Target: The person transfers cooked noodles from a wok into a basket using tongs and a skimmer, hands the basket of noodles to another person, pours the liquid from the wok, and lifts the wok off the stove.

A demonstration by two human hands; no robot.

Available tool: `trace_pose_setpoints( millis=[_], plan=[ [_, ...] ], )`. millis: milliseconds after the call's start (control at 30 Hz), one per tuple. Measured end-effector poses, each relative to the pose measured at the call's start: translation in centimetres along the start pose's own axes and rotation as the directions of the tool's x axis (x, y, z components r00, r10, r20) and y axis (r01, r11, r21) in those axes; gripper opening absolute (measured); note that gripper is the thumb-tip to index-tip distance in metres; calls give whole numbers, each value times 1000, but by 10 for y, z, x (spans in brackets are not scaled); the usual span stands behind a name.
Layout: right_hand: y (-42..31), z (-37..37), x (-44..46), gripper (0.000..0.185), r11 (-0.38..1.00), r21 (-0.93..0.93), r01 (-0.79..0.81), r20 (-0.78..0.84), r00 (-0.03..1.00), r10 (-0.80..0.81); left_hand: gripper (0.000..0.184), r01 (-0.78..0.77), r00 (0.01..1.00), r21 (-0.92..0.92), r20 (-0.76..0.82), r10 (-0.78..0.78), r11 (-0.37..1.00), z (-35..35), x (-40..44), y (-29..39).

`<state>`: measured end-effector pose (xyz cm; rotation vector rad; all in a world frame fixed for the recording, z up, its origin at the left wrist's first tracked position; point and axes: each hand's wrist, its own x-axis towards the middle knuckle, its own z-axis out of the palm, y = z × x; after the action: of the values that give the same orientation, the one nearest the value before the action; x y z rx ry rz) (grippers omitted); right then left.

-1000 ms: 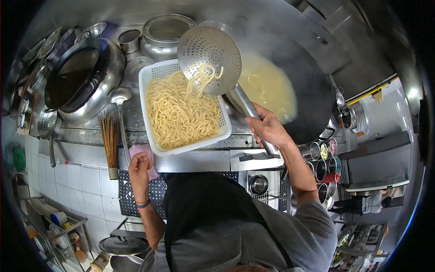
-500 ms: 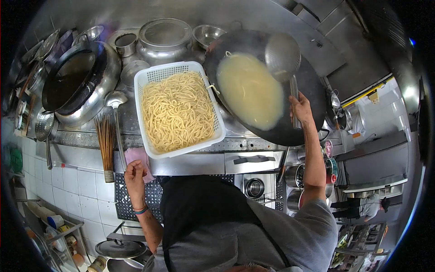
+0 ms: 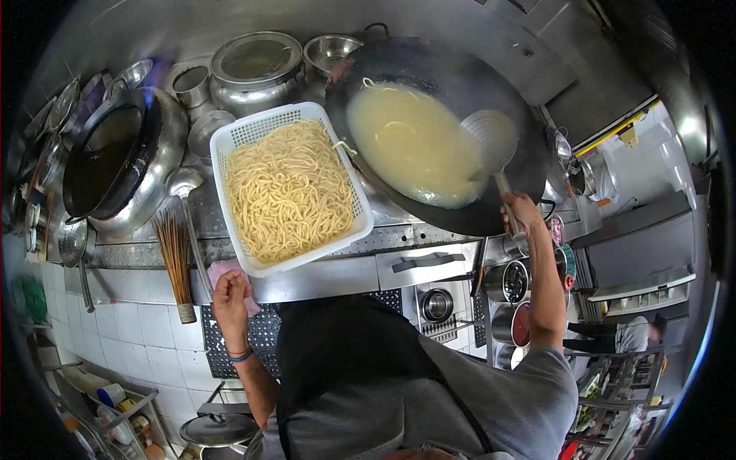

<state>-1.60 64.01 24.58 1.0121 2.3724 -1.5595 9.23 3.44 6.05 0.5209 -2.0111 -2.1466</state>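
My right hand [image 3: 521,213] is wrapped round the handle of a perforated skimmer [image 3: 489,138]. Its head touches the right edge of the cloudy liquid [image 3: 414,149] in a large black wok [image 3: 491,80], where a few noodle strands show. Beside the wok, a white plastic basket [image 3: 356,230] holds a heap of yellow noodles [image 3: 291,192]; one strand hangs over its right rim. At the counter's front edge my left hand [image 3: 231,310] has its fingers curled together, close to a pink cloth [image 3: 224,268] and the handle of a ladle [image 3: 184,182]; what it grips, if anything, is hidden.
A second wok [image 3: 103,172] stands at the left, near a bamboo brush [image 3: 172,264]. Behind the basket are a lidded pot [image 3: 257,61] and a metal bowl [image 3: 331,52]. Several containers line the right side, and another person [image 3: 625,335] is far right.
The skimmer has come down from above the wok's far side to the liquid's right edge, my right hand moving lower with it. My left hand stays by the cloth. The view has shifted slightly.
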Motion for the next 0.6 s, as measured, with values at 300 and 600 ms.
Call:
trace_pose_setpoints(
  millis=[300,600],
  plan=[
    [-1,32,-54,17,725,424,-542,541,794,277,21,4,999,-19,35,-3,1000,-2,7,2],
    [-4,83,3,15,827,350,-439,570,801,185,18,-2,998,-76,61,7,997,0,10,6]
  ],
)
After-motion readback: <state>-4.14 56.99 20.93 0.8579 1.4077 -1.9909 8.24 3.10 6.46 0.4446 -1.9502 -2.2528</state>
